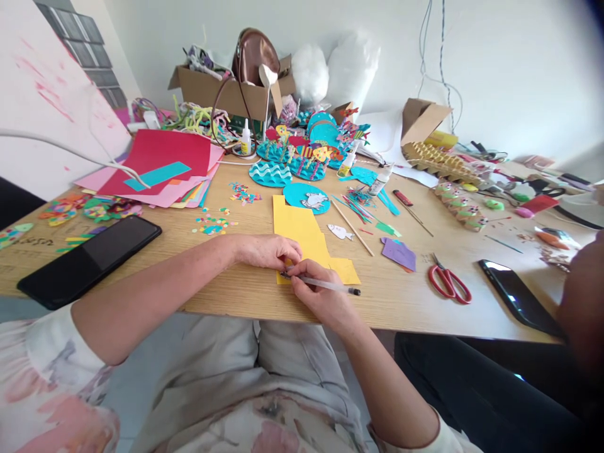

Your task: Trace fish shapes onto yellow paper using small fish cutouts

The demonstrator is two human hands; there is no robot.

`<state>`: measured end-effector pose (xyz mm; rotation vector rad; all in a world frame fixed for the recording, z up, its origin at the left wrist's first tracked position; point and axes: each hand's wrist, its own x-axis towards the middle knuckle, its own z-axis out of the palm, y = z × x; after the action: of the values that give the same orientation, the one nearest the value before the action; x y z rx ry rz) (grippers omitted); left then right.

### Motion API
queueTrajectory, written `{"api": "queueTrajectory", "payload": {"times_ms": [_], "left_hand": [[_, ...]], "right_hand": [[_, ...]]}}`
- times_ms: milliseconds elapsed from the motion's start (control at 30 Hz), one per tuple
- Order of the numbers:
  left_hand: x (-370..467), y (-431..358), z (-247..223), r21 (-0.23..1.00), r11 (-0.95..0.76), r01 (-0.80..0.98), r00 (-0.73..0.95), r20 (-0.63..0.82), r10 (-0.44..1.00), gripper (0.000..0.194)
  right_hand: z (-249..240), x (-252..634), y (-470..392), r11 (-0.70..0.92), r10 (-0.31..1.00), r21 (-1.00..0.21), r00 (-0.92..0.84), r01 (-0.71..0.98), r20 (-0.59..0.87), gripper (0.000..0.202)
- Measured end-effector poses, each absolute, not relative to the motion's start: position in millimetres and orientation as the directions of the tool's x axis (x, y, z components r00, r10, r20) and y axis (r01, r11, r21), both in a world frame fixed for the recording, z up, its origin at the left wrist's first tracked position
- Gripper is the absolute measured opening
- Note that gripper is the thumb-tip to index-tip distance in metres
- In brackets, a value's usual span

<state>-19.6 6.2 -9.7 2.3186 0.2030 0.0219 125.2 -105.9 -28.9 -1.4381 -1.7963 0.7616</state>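
Observation:
In the head view my right hand [323, 294] grips a clear-barrelled pen [336, 286], its dark tip low on a yellow sheet of paper [299, 221] near the table's front edge. My left hand [267, 250] rests on the same sheet with its fingers curled together near the pen tip. Whatever those fingers pinch or press is hidden. Beyond the sheet lies a blue paper disc [293, 195] with a white cut-out [315, 201] on it. A white paper fish [340, 232] and a thin stick [353, 228] lie to the right of the sheet.
Red-handled scissors [449, 283], a purple paper piece [399, 253] and a phone [516, 299] lie on the right. Another person's hand [585, 302] shows at the right edge. A second phone [92, 259] and stacked coloured paper [165, 154] are left; glue bottles [246, 138] stand behind.

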Motion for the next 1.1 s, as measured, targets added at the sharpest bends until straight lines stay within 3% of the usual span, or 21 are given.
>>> {"api": "queueTrajectory", "payload": {"times_ms": [1100], "left_hand": [[-20.0,2.8,-8.1,0.744,-0.652,0.145,0.983,-0.036,0.178,0.019]], "right_hand": [[-28.1,126.5,-106.1,0.247,0.969,-0.761,-0.164,0.6,0.185,0.012]]}}
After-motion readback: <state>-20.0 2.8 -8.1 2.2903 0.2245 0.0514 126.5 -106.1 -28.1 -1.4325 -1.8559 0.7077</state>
